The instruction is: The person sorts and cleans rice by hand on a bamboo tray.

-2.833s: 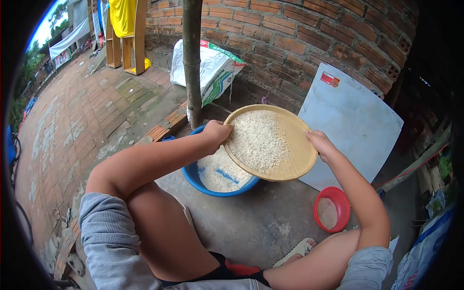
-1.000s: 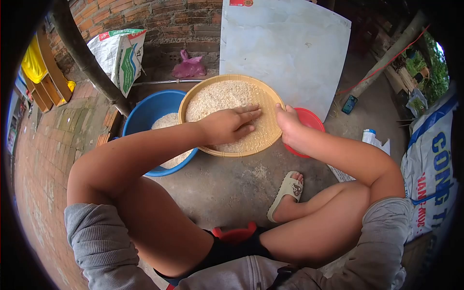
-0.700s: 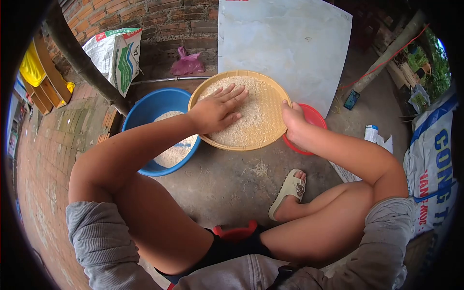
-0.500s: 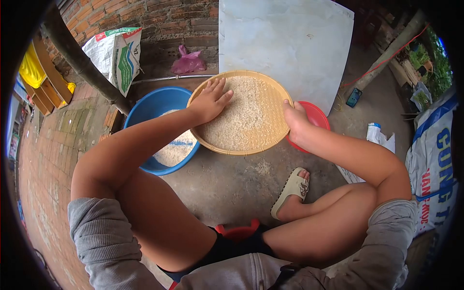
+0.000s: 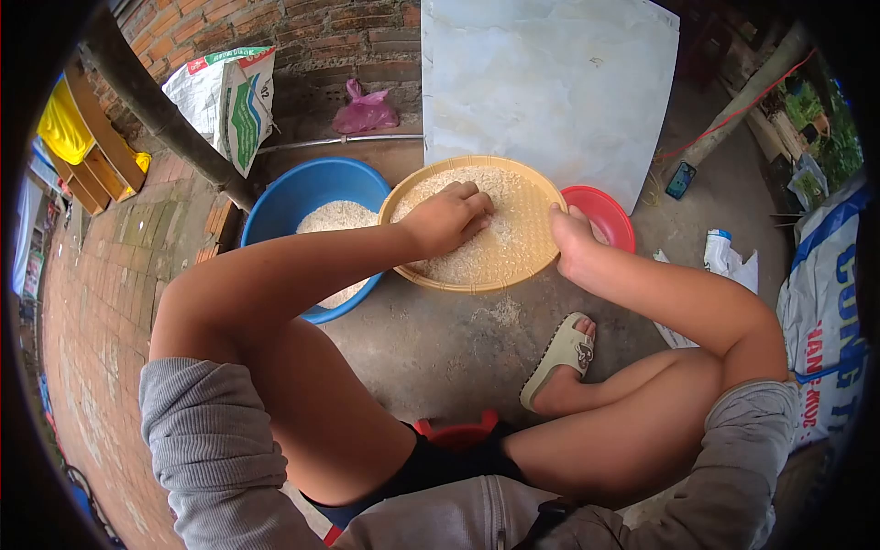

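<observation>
A round woven bamboo winnowing tray is held tilted above the floor, with pale rice grains spread over it. My right hand grips its right rim, thumb on top. Inside the tray, my left hand rests on the grains with its fingers curled down into them; the fingertips are partly hidden. To the left stands a blue basin holding more rice, partly covered by my left forearm. Behind the tray's right edge sits a red basin, partly hidden by the tray and my right hand.
A large pale board lies behind the tray. A printed sack and a pink plastic bag are by the brick wall. At right are a phone and a big white sack. A sandaled foot is below the tray.
My left hand has moved right across the grains, and its outstretched fingers have curled. Grains have shifted, showing bare weave at the upper right. My right hand keeps its hold on the rim.
</observation>
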Demonstrator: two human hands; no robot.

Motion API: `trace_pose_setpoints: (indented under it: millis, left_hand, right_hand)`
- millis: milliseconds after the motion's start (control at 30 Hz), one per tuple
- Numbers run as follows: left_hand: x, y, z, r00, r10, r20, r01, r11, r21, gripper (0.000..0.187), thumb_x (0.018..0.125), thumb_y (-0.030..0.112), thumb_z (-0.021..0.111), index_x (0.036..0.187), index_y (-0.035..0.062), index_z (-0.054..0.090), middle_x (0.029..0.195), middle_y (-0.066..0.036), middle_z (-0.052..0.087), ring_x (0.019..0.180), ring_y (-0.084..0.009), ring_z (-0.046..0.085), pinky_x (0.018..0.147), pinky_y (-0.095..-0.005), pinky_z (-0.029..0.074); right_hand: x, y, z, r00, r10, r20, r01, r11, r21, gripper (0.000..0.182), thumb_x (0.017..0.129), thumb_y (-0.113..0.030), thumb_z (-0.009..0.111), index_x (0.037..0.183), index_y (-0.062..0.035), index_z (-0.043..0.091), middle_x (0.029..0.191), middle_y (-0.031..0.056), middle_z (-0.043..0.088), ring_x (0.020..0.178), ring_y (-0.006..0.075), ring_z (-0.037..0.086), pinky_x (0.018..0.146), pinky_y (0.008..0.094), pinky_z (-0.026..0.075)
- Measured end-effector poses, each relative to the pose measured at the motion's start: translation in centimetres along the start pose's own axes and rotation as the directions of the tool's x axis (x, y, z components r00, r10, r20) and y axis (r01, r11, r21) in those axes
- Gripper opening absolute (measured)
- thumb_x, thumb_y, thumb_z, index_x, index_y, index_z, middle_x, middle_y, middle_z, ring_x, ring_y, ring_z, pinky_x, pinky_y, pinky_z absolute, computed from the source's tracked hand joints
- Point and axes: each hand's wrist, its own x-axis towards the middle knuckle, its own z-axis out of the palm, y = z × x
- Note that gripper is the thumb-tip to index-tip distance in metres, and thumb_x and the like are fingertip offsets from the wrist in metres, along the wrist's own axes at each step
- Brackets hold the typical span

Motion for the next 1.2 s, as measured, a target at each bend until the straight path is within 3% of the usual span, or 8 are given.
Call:
trace_pose_setpoints:
  millis: [267,433,467,500,567,667,867,1200]
  left_hand:
    - [-0.3,-0.5,-1.9,0.96,-0.247,0.131,0.222,0.958,0.182,0.026,0.094,0.029,0.046,0.093,0.0029,0.051,0.078,-0.018,0.06,0.078,-0.0373,0.06,0.071,-0.0451,0.046]
    - [-0.1,-0.2,-3.6,0.871,-0.476,0.12,0.485,0.873,-0.057,0.041,0.094,0.035,0.044,0.08,-0.0006,0.06,0.072,-0.022,0.06,0.073,-0.0382,0.058,0.069,-0.0459,0.044]
    - [0.0,-0.6,-3.9,0.863,-0.498,0.079,0.505,0.854,-0.127,0.044,0.095,0.035,0.044,0.075,-0.0014,0.059,0.067,-0.018,0.059,0.064,-0.032,0.057,0.065,-0.0426,0.044]
    - [0.4,-0.1,-5.0,0.7,-0.681,0.217,0.706,0.612,-0.356,0.042,0.096,0.033,0.043,0.073,0.0004,0.054,0.061,-0.009,0.052,0.053,-0.0205,0.05,0.053,-0.0367,0.041]
    - [0.1,-1.9,-5.9,0.607,-0.655,0.45,0.654,0.089,-0.751,0.035,0.097,0.03,0.043,0.073,0.0045,0.048,0.061,-0.002,0.044,0.047,-0.0097,0.038,0.042,-0.0269,0.031]
    - [-0.4,-1.5,-6.8,0.51,-0.696,0.505,0.637,-0.089,-0.765,0.029,0.098,0.025,0.041,0.074,0.0097,0.043,0.062,0.003,0.038,0.046,-0.0049,0.027,0.038,-0.0214,0.02]
    - [0.2,-0.4,-7.0,0.408,-0.641,0.65,0.755,-0.164,-0.635,0.023,0.095,0.02,0.043,0.075,0.0096,0.045,0.063,0.002,0.041,0.045,-0.004,0.029,0.037,-0.0188,0.017]
    - [2.1,-2.9,-6.1,0.466,-0.618,0.633,0.777,-0.056,-0.627,0.021,0.091,0.018,0.046,0.071,0.0116,0.045,0.053,0.007,0.031,0.04,-0.0031,0.025,0.035,-0.0196,0.015]
  right_hand:
    - [0.7,-0.1,-0.4,0.988,-0.071,0.14,0.07,0.998,0.008,0.033,0.098,-0.025,0.037,0.122,-0.0031,0.042,0.117,0.0125,0.053,0.107,0.0221,0.054,0.09,0.0381,0.045]
    - [2.0,0.4,-0.4,0.986,-0.093,0.135,0.09,0.996,0.022,0.032,0.098,-0.025,0.036,0.12,-0.0031,0.044,0.116,0.0123,0.054,0.106,0.0216,0.054,0.089,0.0371,0.045]
    - [2.3,0.4,-0.4,0.986,-0.094,0.137,0.092,0.996,0.022,0.032,0.098,-0.025,0.036,0.12,-0.0031,0.044,0.116,0.0123,0.054,0.106,0.0216,0.054,0.089,0.0371,0.045]
    - [2.6,0.4,-0.5,0.988,-0.109,0.111,0.103,0.993,0.053,0.032,0.098,-0.026,0.038,0.117,-0.0019,0.045,0.114,0.0129,0.054,0.105,0.0214,0.054,0.088,0.036,0.044]
    - [3.2,0.4,-0.5,0.989,-0.122,0.086,0.115,0.99,0.086,0.032,0.097,-0.027,0.04,0.115,-0.0007,0.046,0.113,0.0136,0.054,0.103,0.0212,0.053,0.087,0.035,0.043]
    - [4.0,0.5,-0.3,0.994,-0.105,0.001,0.105,0.99,0.098,0.033,0.096,-0.026,0.041,0.117,-0.0003,0.045,0.114,0.0142,0.054,0.104,0.0218,0.053,0.088,0.0352,0.043]
    - [5.0,1.0,-0.2,0.989,-0.112,-0.099,0.116,0.993,0.028,0.035,0.096,-0.027,0.042,0.118,0.0005,0.044,0.115,0.016,0.054,0.105,0.0242,0.053,0.089,0.0358,0.042]
    - [4.7,-1.7,-0.4,0.965,-0.21,-0.156,0.193,0.974,-0.117,0.033,0.096,-0.026,0.041,0.117,-0.0001,0.044,0.115,0.0149,0.053,0.106,0.0228,0.052,0.09,0.0349,0.041]
